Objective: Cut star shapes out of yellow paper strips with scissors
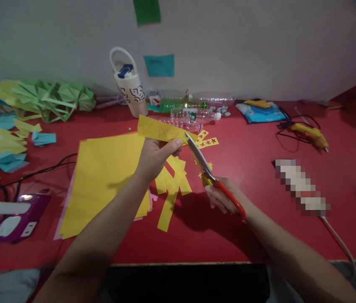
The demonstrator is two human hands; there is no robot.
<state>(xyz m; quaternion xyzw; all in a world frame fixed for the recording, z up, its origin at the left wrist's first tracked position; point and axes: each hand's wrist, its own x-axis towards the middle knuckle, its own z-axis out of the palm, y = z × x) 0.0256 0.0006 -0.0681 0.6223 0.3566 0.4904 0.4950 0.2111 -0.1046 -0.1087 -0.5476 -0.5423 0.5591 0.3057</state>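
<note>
My left hand pinches a yellow paper strip with star outlines drawn on it, raised above the table. Closed round the red handles of the scissors is my right hand; the blades point up and left, their tips at the strip's right end. Below the hands lie cut yellow strips, small yellow stars and strips with red star shapes. A stack of yellow sheets sits to the left, under my left forearm.
Plastic bottles and a white tumbler stand or lie by the wall. Folded paper pieces and a purple power strip are left. A glue gun, blue packet and blurred-out object are right.
</note>
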